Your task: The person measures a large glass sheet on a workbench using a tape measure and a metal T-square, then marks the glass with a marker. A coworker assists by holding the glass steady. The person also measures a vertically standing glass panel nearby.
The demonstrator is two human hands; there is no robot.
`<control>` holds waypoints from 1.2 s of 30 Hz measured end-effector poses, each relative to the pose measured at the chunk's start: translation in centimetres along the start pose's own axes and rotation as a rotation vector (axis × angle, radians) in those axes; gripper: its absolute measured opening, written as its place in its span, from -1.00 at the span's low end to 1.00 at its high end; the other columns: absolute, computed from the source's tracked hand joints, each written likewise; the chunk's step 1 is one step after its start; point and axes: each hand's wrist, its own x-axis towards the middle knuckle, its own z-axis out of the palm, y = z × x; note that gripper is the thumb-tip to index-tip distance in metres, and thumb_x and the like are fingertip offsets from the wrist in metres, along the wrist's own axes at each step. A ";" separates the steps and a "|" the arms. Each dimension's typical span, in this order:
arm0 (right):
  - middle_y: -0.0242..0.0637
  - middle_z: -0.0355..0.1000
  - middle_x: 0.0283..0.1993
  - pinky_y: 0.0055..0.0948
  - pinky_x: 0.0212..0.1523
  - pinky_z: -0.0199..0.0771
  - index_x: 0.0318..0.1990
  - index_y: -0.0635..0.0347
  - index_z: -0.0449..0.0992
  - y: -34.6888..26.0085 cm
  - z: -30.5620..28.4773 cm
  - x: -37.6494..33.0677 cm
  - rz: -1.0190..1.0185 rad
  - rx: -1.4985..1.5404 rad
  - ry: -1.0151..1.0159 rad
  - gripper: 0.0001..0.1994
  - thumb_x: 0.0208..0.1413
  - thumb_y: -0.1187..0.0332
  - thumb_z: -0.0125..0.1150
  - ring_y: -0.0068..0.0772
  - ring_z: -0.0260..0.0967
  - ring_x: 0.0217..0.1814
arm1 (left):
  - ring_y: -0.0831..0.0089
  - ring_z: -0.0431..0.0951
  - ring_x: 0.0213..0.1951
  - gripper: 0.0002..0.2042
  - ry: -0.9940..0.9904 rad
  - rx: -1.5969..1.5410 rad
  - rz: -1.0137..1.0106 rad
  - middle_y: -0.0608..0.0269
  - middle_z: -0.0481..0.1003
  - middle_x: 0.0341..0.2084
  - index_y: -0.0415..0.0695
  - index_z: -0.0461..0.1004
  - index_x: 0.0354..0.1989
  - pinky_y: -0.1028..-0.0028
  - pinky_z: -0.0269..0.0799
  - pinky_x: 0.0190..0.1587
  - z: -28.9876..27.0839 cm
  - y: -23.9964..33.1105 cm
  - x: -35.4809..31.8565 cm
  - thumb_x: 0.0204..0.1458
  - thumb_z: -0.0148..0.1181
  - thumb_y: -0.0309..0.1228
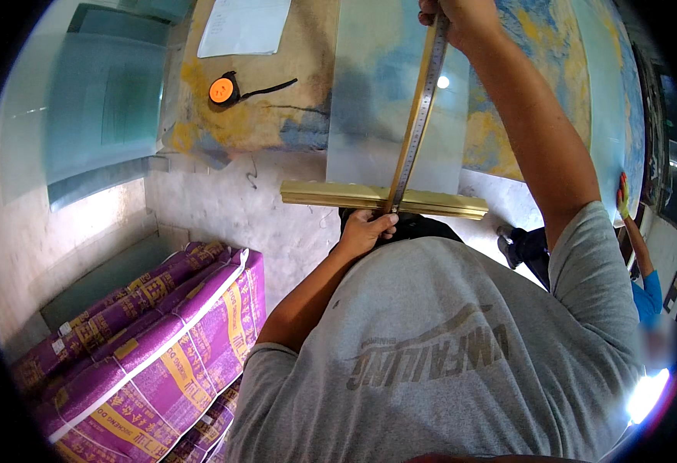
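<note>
A gold T-shaped ruler [418,116] lies lengthwise over a pale glass sheet [369,100] on the table. Along the near edge, its gold crossbar [330,193] runs sideways, close to my waist. My left hand [369,229] is closed at the joint of crossbar and ruler, thumb on top. Stretched far forward, my right hand [462,21] has its fingers curled round the ruler's far part; the picture's top edge cuts off what lies beyond.
The table bears a stained blue-and-yellow covering [257,127], an orange-and-black tape measure [221,90] and a white paper [244,27]. Glass panes [107,100] stand at left, above purple-wrapped bundles [176,363]. At far right, a co-worker's gloved hand [623,202] touches another glass sheet [610,100].
</note>
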 end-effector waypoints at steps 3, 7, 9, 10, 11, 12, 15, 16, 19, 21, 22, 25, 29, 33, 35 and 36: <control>-0.32 0.25 -0.62 -0.18 -0.60 0.31 -0.47 0.10 0.36 0.0 -0.5 0.5 0.043 0.029 0.104 -0.79 0.19 0.34 0.20 -0.30 0.27 -0.65 | 0.44 0.61 -0.36 -0.67 -0.030 0.020 0.010 0.14 0.61 -0.38 -0.32 0.57 -0.15 0.43 0.57 -0.26 0.0 -0.1 0.5 0.17 0.39 -0.25; -0.24 0.32 -0.59 -0.11 -0.50 0.38 -0.46 0.16 0.42 0.2 -1.7 2.3 0.016 -0.100 0.167 -0.81 0.17 0.33 0.22 -0.22 0.31 -0.59 | 0.43 0.61 -0.36 -0.68 -0.041 0.024 0.027 0.16 0.61 -0.39 -0.30 0.59 -0.15 0.41 0.56 -0.27 1.0 -0.1 0.6 0.18 0.38 -0.24; -0.28 0.42 -0.54 -0.22 -0.38 0.49 -0.30 0.21 0.53 1.5 -3.3 3.0 -0.130 -0.390 0.129 -0.80 0.21 0.25 0.27 -0.33 0.43 -0.52 | 0.43 0.62 -0.37 -0.68 0.005 0.144 0.012 0.17 0.63 -0.41 -0.30 0.61 -0.17 0.38 0.54 -0.28 2.1 2.8 -1.0 0.16 0.38 -0.24; -0.30 0.48 -0.51 -0.28 -0.32 0.54 -0.23 0.24 0.58 1.8 -4.1 4.0 -0.225 -0.539 0.121 -0.76 0.23 0.21 0.30 -0.39 0.49 -0.48 | 0.48 0.55 -0.42 -0.72 0.068 0.225 -0.055 0.24 0.59 -0.47 -0.27 0.59 -0.27 0.41 0.48 -0.33 2.2 3.3 -1.4 0.12 0.43 -0.26; -0.23 0.57 -0.40 -0.26 -0.20 0.56 -0.18 0.23 0.58 1.6 -3.6 4.4 -0.165 -0.700 0.182 -0.72 0.23 0.16 0.32 -0.34 0.55 -0.39 | 0.49 0.55 -0.43 -0.69 0.053 0.435 0.063 0.25 0.58 -0.49 -0.27 0.60 -0.27 0.39 0.49 -0.33 1.5 3.0 -0.8 0.11 0.43 -0.22; -0.19 0.61 -0.32 -0.24 -0.19 0.58 -0.14 0.26 0.57 1.3 -2.3 4.1 -0.177 -0.794 0.235 -0.68 0.21 0.14 0.34 -0.33 0.57 -0.36 | 0.50 0.56 -0.43 -0.69 0.077 0.228 0.038 0.28 0.58 -0.50 -0.27 0.61 -0.25 0.40 0.50 -0.33 1.7 2.9 -1.1 0.10 0.43 -0.22; -0.14 0.60 -0.35 -0.21 -0.21 0.68 -0.07 0.28 0.47 3.1 -1.9 8.2 -0.134 -0.792 0.180 -0.58 0.16 0.10 0.38 -0.28 0.63 -0.35 | 0.51 0.56 -0.39 -0.68 0.125 0.227 0.121 0.27 0.61 -0.41 -0.31 0.63 -0.15 0.43 0.51 -0.28 1.2 4.3 -2.1 0.15 0.41 -0.25; -0.14 0.60 -0.36 -0.19 -0.24 0.67 -0.13 0.28 0.49 2.3 0.5 6.9 -0.126 -0.852 0.203 -0.60 0.16 0.11 0.38 -0.27 0.63 -0.36 | 0.51 0.57 -0.36 -0.68 0.140 0.353 0.037 0.28 0.61 -0.39 -0.30 0.63 -0.17 0.44 0.50 -0.26 0.7 5.5 -2.5 0.15 0.40 -0.24; 0.02 0.61 -0.29 -0.13 -0.16 0.63 -0.20 0.33 0.55 4.2 0.6 10.6 -0.138 -0.919 0.135 -0.56 0.07 0.05 0.38 -0.03 0.63 -0.23 | 0.49 0.57 -0.37 -0.67 0.191 0.242 0.069 0.28 0.61 -0.40 -0.29 0.64 -0.18 0.43 0.48 -0.26 -0.4 5.6 -3.1 0.14 0.40 -0.21; 0.06 0.61 -0.24 -0.12 -0.13 0.63 -0.13 0.36 0.57 6.0 1.1 12.5 -0.118 -0.988 0.132 -0.53 0.07 0.04 0.34 0.01 0.63 -0.18 | 0.48 0.54 -0.42 -0.68 0.247 0.209 -0.043 0.26 0.59 -0.40 -0.30 0.63 -0.23 0.44 0.46 -0.31 0.0 9.1 -4.9 0.11 0.41 -0.23; 0.07 0.61 -0.23 -0.13 -0.13 0.63 -0.11 0.37 0.57 6.3 1.7 13.0 -0.093 -1.009 0.112 -0.52 0.08 0.04 0.33 0.02 0.63 -0.18 | 0.49 0.52 -0.45 -0.70 0.232 0.095 -0.014 0.27 0.57 -0.42 -0.29 0.61 -0.25 0.45 0.44 -0.35 -0.8 7.8 -4.2 0.11 0.41 -0.24; -0.03 0.63 -0.34 -0.17 -0.15 0.62 -0.21 0.35 0.61 7.4 3.4 13.4 -0.089 -1.021 0.150 -0.57 0.03 0.07 0.34 -0.09 0.64 -0.23 | 0.43 0.46 -0.50 -0.83 0.191 -0.242 -0.084 0.27 0.49 -0.53 -0.22 0.54 -0.29 0.41 0.34 -0.44 -1.6 7.3 -3.8 0.17 0.32 -0.36; 0.02 0.64 -0.25 -0.11 -0.08 0.62 -0.18 0.33 0.61 9.5 3.6 15.3 -0.016 -1.095 0.079 -0.52 0.08 -0.01 0.30 -0.02 0.64 -0.13 | 0.44 0.43 -0.54 -0.79 0.192 -0.250 -0.069 0.30 0.48 -0.53 -0.25 0.53 -0.28 0.41 0.31 -0.46 -2.2 8.7 -4.5 0.18 0.33 -0.33; 0.03 0.64 -0.22 -0.11 0.00 0.60 -0.14 0.34 0.62 10.8 4.7 16.1 0.006 -1.107 0.089 -0.50 0.07 -0.02 0.30 0.00 0.63 -0.08 | 0.45 0.43 -0.51 -0.75 0.231 -0.220 -0.113 0.29 0.48 -0.53 -0.25 0.54 -0.26 0.42 0.32 -0.44 -3.2 9.9 -5.3 0.19 0.34 -0.28; 0.05 0.64 -0.19 -0.12 0.03 0.59 -0.12 0.34 0.62 10.8 5.6 15.9 -0.002 -1.124 0.080 -0.48 0.07 -0.03 0.30 0.02 0.63 -0.05 | 0.45 0.44 -0.50 -0.73 0.237 -0.260 -0.091 0.28 0.48 -0.52 -0.25 0.55 -0.26 0.43 0.32 -0.43 -3.9 8.7 -4.9 0.20 0.34 -0.25; 0.07 0.64 -0.20 -0.12 0.01 0.59 -0.15 0.35 0.62 11.0 5.8 16.1 -0.007 -1.113 0.088 -0.48 0.05 -0.03 0.30 0.03 0.62 -0.07 | 0.46 0.43 -0.49 -0.73 0.249 -0.237 -0.079 0.29 0.48 -0.52 -0.24 0.55 -0.26 0.44 0.31 -0.43 -4.0 8.7 -5.0 0.20 0.34 -0.24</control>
